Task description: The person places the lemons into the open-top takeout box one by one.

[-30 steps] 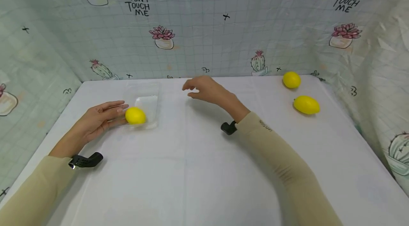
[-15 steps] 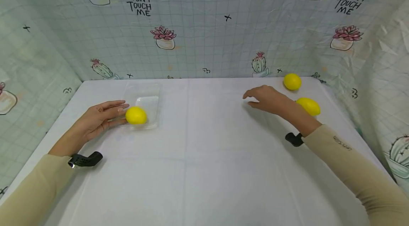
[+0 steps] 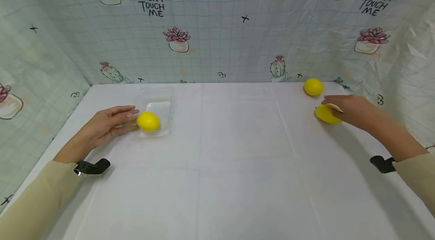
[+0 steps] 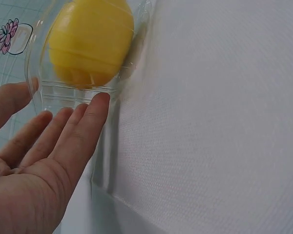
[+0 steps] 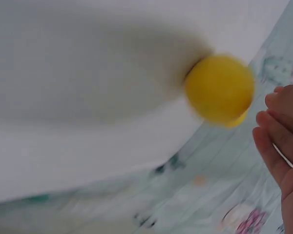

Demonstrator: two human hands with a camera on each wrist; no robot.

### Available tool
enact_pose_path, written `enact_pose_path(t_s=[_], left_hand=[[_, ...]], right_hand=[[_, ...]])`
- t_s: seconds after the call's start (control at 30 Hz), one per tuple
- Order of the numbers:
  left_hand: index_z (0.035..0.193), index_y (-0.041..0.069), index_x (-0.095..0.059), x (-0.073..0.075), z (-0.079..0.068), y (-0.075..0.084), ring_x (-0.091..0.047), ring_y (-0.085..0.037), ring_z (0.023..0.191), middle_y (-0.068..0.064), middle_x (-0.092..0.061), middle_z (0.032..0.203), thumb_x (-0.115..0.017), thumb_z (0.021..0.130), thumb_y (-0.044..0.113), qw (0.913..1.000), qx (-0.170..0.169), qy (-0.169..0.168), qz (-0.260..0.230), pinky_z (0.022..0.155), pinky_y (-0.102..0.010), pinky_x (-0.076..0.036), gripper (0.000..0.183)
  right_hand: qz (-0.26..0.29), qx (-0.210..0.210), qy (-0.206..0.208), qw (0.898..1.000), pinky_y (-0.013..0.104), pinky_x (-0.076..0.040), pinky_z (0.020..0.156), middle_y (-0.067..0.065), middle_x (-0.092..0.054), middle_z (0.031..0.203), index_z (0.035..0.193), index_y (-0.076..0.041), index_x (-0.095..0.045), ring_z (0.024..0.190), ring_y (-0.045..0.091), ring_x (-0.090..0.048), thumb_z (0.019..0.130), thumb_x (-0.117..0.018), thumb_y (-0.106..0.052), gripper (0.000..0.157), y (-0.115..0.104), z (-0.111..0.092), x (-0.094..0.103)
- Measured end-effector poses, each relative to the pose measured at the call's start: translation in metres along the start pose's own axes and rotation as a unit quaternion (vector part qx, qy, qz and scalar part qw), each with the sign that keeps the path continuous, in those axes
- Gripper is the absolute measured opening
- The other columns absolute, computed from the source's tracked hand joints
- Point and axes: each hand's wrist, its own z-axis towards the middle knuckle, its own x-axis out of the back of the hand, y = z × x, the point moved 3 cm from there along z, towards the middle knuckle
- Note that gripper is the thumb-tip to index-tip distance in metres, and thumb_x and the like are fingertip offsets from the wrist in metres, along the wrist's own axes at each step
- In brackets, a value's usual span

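A yellow lemon (image 3: 148, 121) lies inside a clear plastic container (image 3: 162, 110) on the left of the table. My left hand (image 3: 108, 125) is at the container's near left side, fingers extended; in the left wrist view the fingertips (image 4: 101, 100) touch or nearly touch its clear wall. Over a second lemon (image 3: 327, 114) at the right reaches my right hand (image 3: 357, 111), thumb and fingers apart. In the right wrist view a gap shows between that lemon (image 5: 219, 87) and the fingers (image 5: 271, 146). A third lemon (image 3: 313, 87) sits just behind it.
The table (image 3: 217, 179) has a white cloth cover. A patterned curtain (image 3: 217, 28) rises along the back and both sides. The right-hand lemons lie close to the table's back right corner.
My right hand has travelled from the middle of the table to the right, reaching the nearer right-hand lemon. The left hand and the lemon in the container have stayed put.
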Motion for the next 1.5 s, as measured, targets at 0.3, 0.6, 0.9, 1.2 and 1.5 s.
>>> enact_pose_path(t_s=[0.3, 0.6, 0.9, 1.2, 1.5], left_hand=[[0.147, -0.003, -0.039, 0.002, 0.001, 0.003, -0.07, -0.016, 0.113, -0.001, -0.069, 0.128, -0.056, 0.103, 0.0, 0.9999, 0.009, 0.001, -0.005, 0.095, -0.044, -0.058, 0.047], [0.154, -0.005, -0.027, 0.004, 0.002, 0.002, -0.068, -0.008, 0.113, 0.005, -0.071, 0.125, -0.06, 0.103, 0.005, 0.9992, 0.019, 0.016, 0.031, 0.095, -0.033, -0.059, 0.062], [0.15, -0.005, -0.031, 0.004, 0.003, 0.005, -0.07, -0.014, 0.111, 0.001, -0.071, 0.125, -0.057, 0.103, 0.001, 0.9997, 0.015, 0.007, 0.018, 0.098, -0.035, -0.057, 0.054], [0.142, -0.001, -0.042, 0.003, 0.003, 0.005, -0.071, -0.018, 0.111, -0.002, -0.071, 0.125, -0.058, 0.103, 0.001, 0.9999, 0.012, 0.003, 0.009, 0.099, -0.035, -0.056, 0.042], [0.136, 0.002, -0.052, 0.0, 0.004, 0.005, -0.07, -0.018, 0.112, -0.003, -0.071, 0.127, -0.055, 0.104, -0.001, 0.9999, 0.001, -0.013, 0.003, 0.099, -0.034, -0.056, 0.033]], right_hand=[[-0.051, 0.086, 0.062, 0.993, 0.021, -0.053, 0.048, 0.027, -0.07, 0.117, 0.125, -0.004, -0.06, 0.044, -0.001, -0.035, 0.074, -0.084, 0.007, 0.058, 0.033, -0.046, -0.01], [-0.046, 0.127, 0.082, 0.987, 0.017, -0.049, 0.047, 0.017, -0.073, 0.116, 0.129, -0.013, -0.062, 0.044, -0.003, -0.027, 0.072, -0.088, 0.003, 0.065, 0.025, -0.037, -0.01], [-0.031, 0.17, 0.121, 0.978, 0.022, -0.056, 0.051, 0.016, -0.075, 0.109, 0.121, -0.005, -0.068, 0.055, 0.005, -0.053, 0.075, -0.085, 0.003, 0.05, 0.017, -0.029, -0.02], [-0.021, 0.203, 0.107, 0.973, 0.047, -0.063, 0.073, 0.018, -0.067, 0.125, 0.123, -0.002, -0.068, 0.105, 0.038, -0.067, 0.062, -0.092, 0.006, 0.065, 0.008, -0.007, -0.015], [0.008, 0.102, -0.032, 0.994, 0.054, -0.057, 0.094, 0.018, -0.066, 0.133, 0.134, 0.0, -0.064, 0.122, 0.042, -0.061, 0.077, -0.086, 0.001, 0.061, 0.003, 0.025, -0.016]])
